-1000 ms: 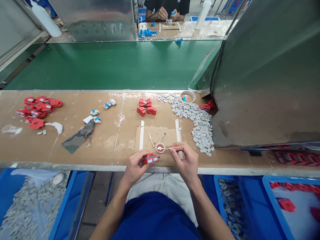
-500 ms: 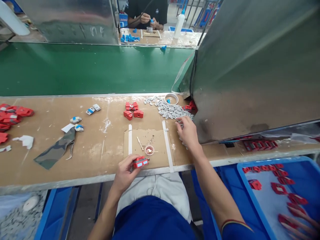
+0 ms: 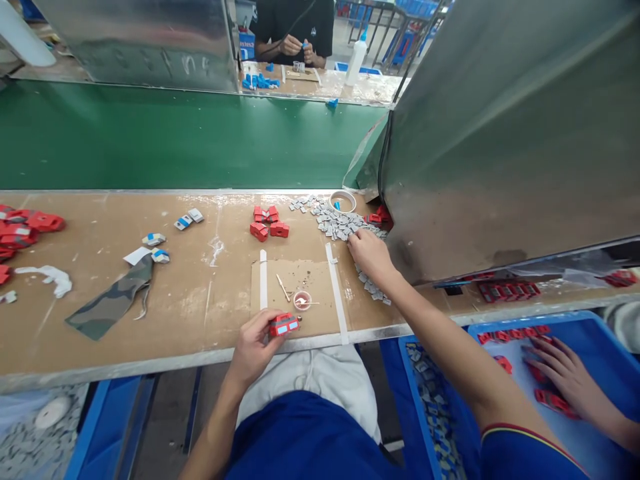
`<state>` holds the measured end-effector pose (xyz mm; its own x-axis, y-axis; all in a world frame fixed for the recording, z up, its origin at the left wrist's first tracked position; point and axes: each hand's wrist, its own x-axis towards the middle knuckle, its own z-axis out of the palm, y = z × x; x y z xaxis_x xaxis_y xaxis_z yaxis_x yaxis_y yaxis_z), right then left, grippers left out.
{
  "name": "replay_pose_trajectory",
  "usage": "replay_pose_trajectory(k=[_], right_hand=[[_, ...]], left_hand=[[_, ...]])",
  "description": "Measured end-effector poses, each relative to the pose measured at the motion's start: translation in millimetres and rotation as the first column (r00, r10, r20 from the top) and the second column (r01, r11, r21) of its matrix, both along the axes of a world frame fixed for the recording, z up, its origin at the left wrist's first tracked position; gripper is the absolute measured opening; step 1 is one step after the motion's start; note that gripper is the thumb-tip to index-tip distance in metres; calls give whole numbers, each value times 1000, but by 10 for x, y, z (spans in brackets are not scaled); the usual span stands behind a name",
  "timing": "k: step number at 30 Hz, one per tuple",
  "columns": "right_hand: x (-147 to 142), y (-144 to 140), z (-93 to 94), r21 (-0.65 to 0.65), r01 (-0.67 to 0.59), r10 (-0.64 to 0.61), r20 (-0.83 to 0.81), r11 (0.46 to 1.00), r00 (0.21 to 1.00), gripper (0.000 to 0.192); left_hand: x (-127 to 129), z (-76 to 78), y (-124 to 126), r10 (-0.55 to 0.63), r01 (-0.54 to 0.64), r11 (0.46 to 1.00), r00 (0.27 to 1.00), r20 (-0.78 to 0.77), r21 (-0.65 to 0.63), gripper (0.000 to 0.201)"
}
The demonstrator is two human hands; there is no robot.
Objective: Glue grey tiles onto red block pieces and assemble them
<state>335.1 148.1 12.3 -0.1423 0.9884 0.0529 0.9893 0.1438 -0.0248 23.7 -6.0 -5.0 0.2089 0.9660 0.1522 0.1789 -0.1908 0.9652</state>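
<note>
Left hand (image 3: pixel 253 350) pinching a red block (image 3: pixel 285 325) at the bench's near edge, right hand (image 3: pixel 369 255) with fingers down on the grey chip pile (image 3: pixel 345 225) (hold unclear), small pink dish (image 3: pixel 302 301) between them, another person's hand (image 3: pixel 563 375) in a blue tray (image 3: pixel 607 333).

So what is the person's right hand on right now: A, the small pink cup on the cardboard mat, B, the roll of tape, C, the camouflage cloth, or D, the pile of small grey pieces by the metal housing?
D: the right hand rests on the pile of small grey pieces beside the metal housing, while the left hand holds a red part near the bench edge.
</note>
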Motion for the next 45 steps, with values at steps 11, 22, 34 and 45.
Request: replay_pose_trajectory(k=[11,22,34,45], right_hand=[[3,-104,135,33,42,-23,-444,999,896,17],[-587,-1462,230,-232,188,-271,-936,955,224,29],[-1105,-1729,396,-206,-196,-161,-961,959,224,21],[-1196,-1737,260,-251,-149,-217,-953,956,212,16]], left_hand=[[-9,-1,-7,6,-5,1000,1000,-19,29,17],[-89,-5,-53,-218,237,962,966,140,-137,47],[-100,-5,-43,-138,216,942,947,289,-257,43],[-113,28,-15,-172,233,941,954,244,-247,38]])
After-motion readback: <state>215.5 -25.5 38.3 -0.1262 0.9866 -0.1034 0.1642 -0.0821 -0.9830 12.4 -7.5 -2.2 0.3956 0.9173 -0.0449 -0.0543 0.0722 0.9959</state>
